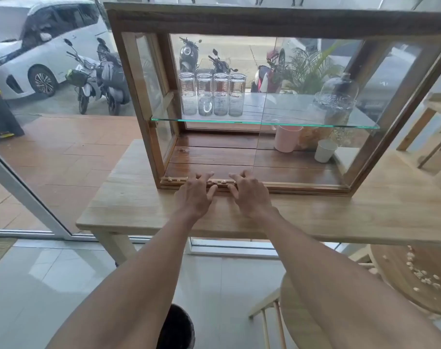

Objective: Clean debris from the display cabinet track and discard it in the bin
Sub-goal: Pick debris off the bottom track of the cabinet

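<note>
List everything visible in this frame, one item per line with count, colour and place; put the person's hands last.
display cabinet: 1, brown wood and glass, on the table
table: 1, light wood, by the window
debris: several pale bits, in the cabinet's front track
glass shelf: 1, green-edged, mid cabinet
glasses: 4, clear, on the shelf
glass dome: 1, clear, shelf right
pink cup: 1, cabinet floor
white cup: 1, cabinet floor
bin: 1, dark, on the floor below
stool: 1, wood, scraps on it, lower right
car: 1, white, outside
left hand: fingers spread, at the track
right hand: fingers spread, at the track

Left hand (195,195) and right hand (249,195) extended side by side, fingers (207,176) spread.
</note>
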